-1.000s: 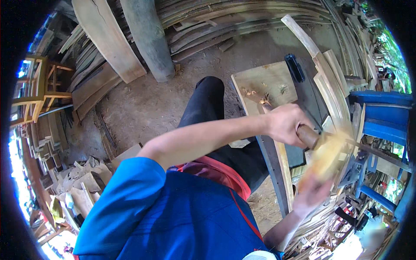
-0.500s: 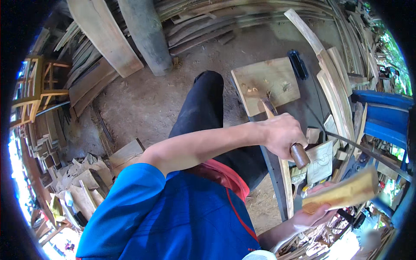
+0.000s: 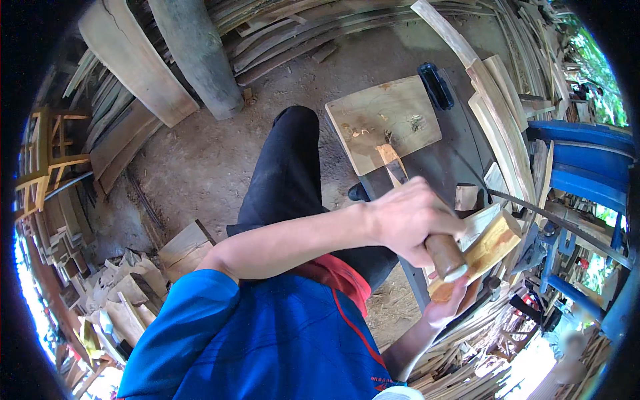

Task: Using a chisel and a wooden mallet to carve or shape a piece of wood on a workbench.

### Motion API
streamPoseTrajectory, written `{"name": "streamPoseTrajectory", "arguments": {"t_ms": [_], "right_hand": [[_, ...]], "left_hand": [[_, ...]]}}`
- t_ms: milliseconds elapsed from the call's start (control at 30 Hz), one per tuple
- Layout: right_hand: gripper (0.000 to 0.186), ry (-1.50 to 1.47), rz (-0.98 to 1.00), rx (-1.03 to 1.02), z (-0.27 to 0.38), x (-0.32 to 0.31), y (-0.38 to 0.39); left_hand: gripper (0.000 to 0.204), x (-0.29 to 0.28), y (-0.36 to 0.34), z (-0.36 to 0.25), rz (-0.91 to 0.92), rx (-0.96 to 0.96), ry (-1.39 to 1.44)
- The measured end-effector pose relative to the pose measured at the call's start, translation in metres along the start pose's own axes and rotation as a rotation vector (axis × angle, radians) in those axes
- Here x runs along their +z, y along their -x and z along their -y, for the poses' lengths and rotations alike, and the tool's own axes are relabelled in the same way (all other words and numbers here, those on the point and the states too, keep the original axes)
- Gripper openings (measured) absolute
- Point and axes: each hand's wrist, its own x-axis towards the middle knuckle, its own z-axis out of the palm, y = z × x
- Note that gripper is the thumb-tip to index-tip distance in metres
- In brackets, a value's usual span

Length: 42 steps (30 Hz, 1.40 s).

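A: From the head camera, what has the left hand point(image 3: 413, 217)?

B: It is clenched around a brown wooden handle point(image 3: 441, 252). The handle's pale butt pokes out of the fist toward the lower right, and what looks like a blade point(image 3: 391, 160) shows on the far side, beyond the knuckles.

A: And the right hand point(image 3: 448, 308)?

B: Grasping the lower end of a yellowish wood block point(image 3: 495, 248), fingers curled around it. The block slants up and to the right, right of centre and close by the handle.

A: Do the handle and block touch?

B: They overlap from up here; I can't tell whether they meet.

A: What's the blade near?

B: The near edge of a square-cornered board point(image 3: 400, 110) lying on a dark bench point(image 3: 433, 160). A few curled shavings point(image 3: 360, 133) sit on the board. Contact with the blade isn't clear.

A: Anything else about?

B: A black tray point(image 3: 437, 87) just beside the board's far right corner, blue-painted metalwork point(image 3: 587, 177) at the right, two big slabs point(image 3: 137, 63) at the upper left, and a heap of wood scraps point(image 3: 137, 280) at the lower left.
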Motion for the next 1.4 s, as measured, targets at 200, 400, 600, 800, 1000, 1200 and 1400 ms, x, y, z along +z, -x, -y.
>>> {"name": "streamPoseTrajectory", "arguments": {"t_ms": [200,400,600,800,1000,1200,1400], "right_hand": [[0.066,-0.177,0.142,0.01,0.023,0.009,-0.012],[0.059,-0.171,0.142,-0.022,0.027,0.014,-0.022],[0.064,-0.082,0.188,-0.038,0.039,0.013,-0.029],[0.058,0.089,0.251,-0.261,0.041,0.008,-0.04],[0.067,0.307,0.162,-0.458,0.074,0.01,-0.056],[0.061,0.217,0.04,-0.662,0.112,0.029,-0.07],[0.053,0.5,-0.194,-0.496,0.121,0.024,-0.062]], "left_hand": [[0.026,-0.058,-0.011,0.01,-0.208,-0.262,0.081],[0.012,-0.092,-0.009,0.034,-0.376,-0.458,0.782],[0.014,-0.088,-0.017,0.028,-0.417,-0.372,0.881],[0.011,-0.077,-0.022,0.021,-0.369,-0.47,0.699],[0.016,-0.071,-0.031,0.016,-0.279,-0.497,0.314],[0.025,-0.059,-0.041,0.011,-0.096,-0.489,0.209],[0.026,-0.057,-0.044,0.015,-0.09,-0.479,0.287]]}}
